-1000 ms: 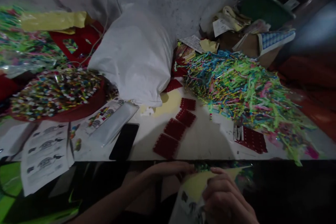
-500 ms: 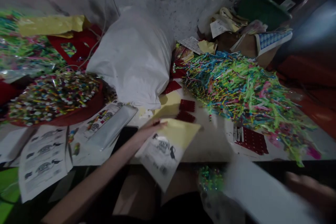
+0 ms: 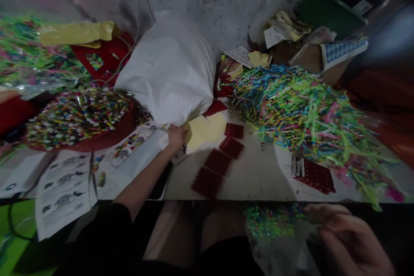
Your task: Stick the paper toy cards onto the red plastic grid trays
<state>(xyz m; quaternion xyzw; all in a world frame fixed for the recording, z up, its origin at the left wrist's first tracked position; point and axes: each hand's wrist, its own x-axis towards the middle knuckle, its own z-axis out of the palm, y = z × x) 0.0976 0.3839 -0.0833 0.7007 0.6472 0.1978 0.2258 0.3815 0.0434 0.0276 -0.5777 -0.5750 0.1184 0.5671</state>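
My left hand (image 3: 177, 136) is on the table by the foot of a white sack (image 3: 168, 64), its fingers curled at the left edge of a yellow paper (image 3: 207, 131). What they grip is hidden. A small printed piece (image 3: 179, 155) shows under the wrist. At the lower right, my right hand (image 3: 352, 233) is closed, thumb against fingers, and slightly blurred. Its fingertips come up to a clear plastic bag (image 3: 271, 224) of green and multicoloured bits below the table edge; I cannot make out what they pinch. Several dark red perforated cards (image 3: 219, 161) lie between the hands.
A heap of ribbon tassels (image 3: 300, 108) covers the table's right side, beside clothespins (image 3: 297, 166) on red cards. On the left stand a red basin (image 3: 124, 125) of beaded pieces, printed sheets (image 3: 66, 185) and a flat clear packet (image 3: 139, 157). A green tub (image 3: 330, 13) sits behind.
My left hand moved up and left; the yellow-and-white printed piece no longer hangs from it, and more red cards show. The white sheet by my right hand is gone; that hand moved left to the bag.
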